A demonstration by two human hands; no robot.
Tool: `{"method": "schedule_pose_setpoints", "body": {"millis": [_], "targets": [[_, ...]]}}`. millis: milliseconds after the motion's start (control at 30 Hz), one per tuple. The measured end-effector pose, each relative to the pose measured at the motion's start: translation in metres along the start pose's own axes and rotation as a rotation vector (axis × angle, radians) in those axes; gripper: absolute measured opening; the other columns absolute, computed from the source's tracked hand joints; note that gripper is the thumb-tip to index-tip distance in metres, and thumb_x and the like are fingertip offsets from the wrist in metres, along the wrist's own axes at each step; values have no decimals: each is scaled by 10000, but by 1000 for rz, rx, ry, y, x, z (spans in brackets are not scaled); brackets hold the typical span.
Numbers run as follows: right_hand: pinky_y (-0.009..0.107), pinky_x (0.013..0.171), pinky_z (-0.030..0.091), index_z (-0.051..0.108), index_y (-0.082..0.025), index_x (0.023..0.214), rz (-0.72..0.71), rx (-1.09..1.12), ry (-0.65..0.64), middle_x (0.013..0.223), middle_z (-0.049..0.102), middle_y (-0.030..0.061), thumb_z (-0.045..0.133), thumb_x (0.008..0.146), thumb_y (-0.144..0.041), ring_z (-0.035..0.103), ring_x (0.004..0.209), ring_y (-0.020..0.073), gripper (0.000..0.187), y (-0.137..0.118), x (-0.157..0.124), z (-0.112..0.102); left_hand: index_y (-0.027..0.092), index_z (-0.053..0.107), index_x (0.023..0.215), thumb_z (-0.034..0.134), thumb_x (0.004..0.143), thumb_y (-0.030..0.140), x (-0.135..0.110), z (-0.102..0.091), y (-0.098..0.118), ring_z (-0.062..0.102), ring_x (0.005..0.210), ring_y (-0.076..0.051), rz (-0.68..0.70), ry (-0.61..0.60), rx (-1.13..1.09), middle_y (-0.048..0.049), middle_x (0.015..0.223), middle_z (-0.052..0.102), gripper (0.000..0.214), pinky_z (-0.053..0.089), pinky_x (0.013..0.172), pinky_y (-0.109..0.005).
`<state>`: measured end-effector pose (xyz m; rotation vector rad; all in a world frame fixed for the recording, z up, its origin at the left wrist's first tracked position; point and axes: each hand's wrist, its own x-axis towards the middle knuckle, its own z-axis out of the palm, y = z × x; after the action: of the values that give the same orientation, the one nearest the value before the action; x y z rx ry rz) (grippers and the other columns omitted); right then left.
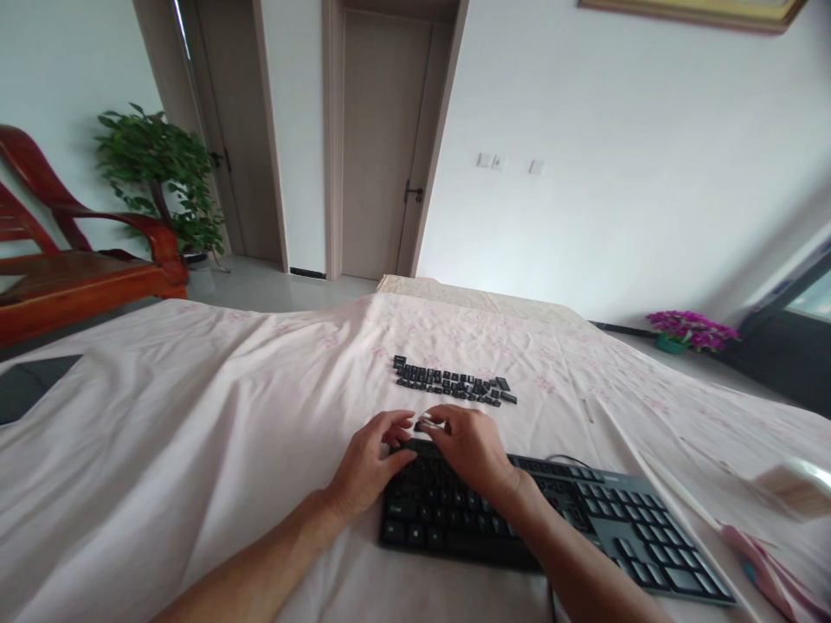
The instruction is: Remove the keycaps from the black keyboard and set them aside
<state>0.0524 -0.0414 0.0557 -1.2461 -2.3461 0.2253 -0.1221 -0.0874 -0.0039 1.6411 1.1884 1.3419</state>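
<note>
A black keyboard lies on the pink cloth, with many keycaps off its upper rows and left part. My left hand is at its upper left corner, thumb over the edge and fingers curved but apart. My right hand bends over the top edge, fingers pinched on a small white thing, mostly hidden, perhaps a cotton swab. A small dark piece shows beside those fingertips; I cannot tell whether it is held. Beyond both hands, loose black keycaps lie in rough rows.
Pink floral cloth covers the surface in folds. To the right lie a thin white stick, a clear container and a pink cloth-like item. A dark flat panel lies at left. A wooden chair stands beyond.
</note>
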Motion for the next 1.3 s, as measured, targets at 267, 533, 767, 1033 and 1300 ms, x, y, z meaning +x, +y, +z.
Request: {"method": "schedule_pose_setpoints", "body": {"millis": [267,533,767,1033,1300], "targets": [[230,601,349,716,-286,900,297,-120,-37,844,709,1,567,810,-347,624,811,177,185,39,102,10,209,617,1064,533,773,129,7,-3,-9,599,959,-179,-55,17,163,-49,1054,639,313,475,838,-297],[244,634,370,729,-278,881,377,-163,-84,898,713,25,591,796,-356,631,870,195,180,55,146,43,209,662,975,511,765,138,10,-5,-5,599,959,-187,-72,-52,194,-42,993,655,268,458,869,-292],[251,664,390,739,-274,889,391,-180,-124,949,712,53,605,785,-343,631,909,211,182,60,160,54,216,666,959,509,766,154,13,-5,-6,595,952,-189,-77,-61,201,-34,982,656,257,450,870,-292],[255,665,404,743,-269,877,412,-191,-154,943,715,62,616,777,-354,640,910,227,182,58,160,58,218,669,934,502,768,160,11,-5,-2,594,945,-192,-74,-67,214,-32,969,655,243,449,863,-294],[257,708,413,705,-201,943,291,-117,-74,950,704,79,302,956,-441,635,889,203,469,37,141,27,211,662,953,508,790,160,11,-5,-4,592,948,-185,-54,-77,235,-34,976,653,230,447,863,-293]]}}
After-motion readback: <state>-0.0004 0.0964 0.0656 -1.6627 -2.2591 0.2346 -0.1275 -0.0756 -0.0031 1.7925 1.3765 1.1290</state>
